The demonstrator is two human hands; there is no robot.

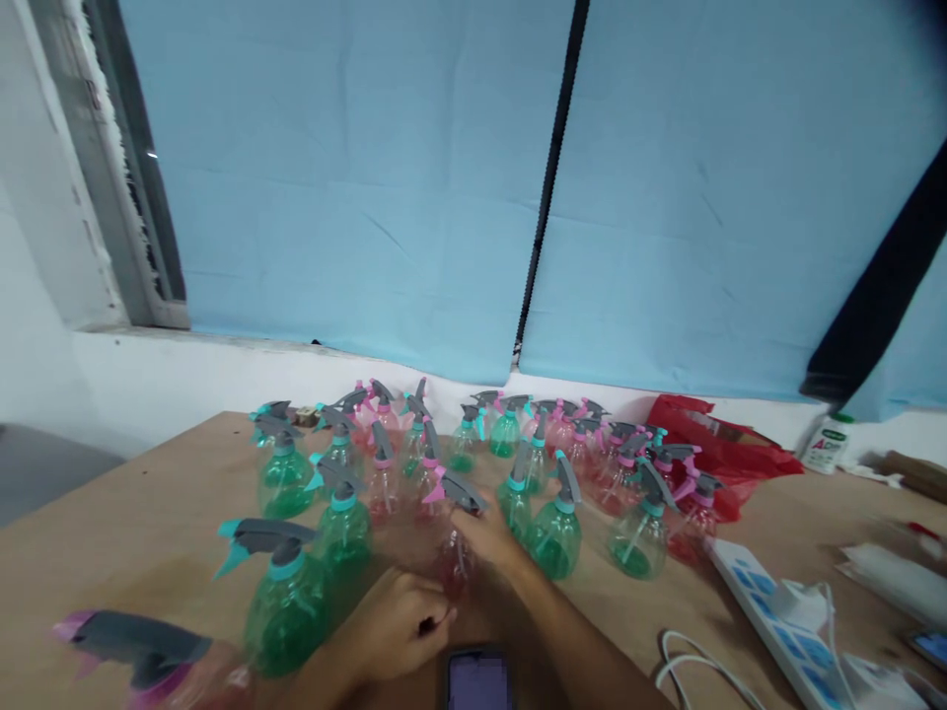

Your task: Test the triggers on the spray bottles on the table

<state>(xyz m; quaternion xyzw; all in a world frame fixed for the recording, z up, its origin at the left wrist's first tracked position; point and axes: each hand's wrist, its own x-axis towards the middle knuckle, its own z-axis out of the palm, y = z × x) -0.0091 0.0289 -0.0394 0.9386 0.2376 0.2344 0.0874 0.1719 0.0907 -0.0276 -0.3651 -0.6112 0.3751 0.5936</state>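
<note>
Because the right hand (pixel 486 537) wraps the pink bottle (pixel 453 574), its neck is hidden.

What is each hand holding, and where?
The right hand grips the pink spray bottle at its neck, under the trigger head. The left hand is curled beside the base; hold cannot be told.

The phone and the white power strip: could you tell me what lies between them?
The head view shows the right forearm and a looped white cable between phone and power strip.
</note>
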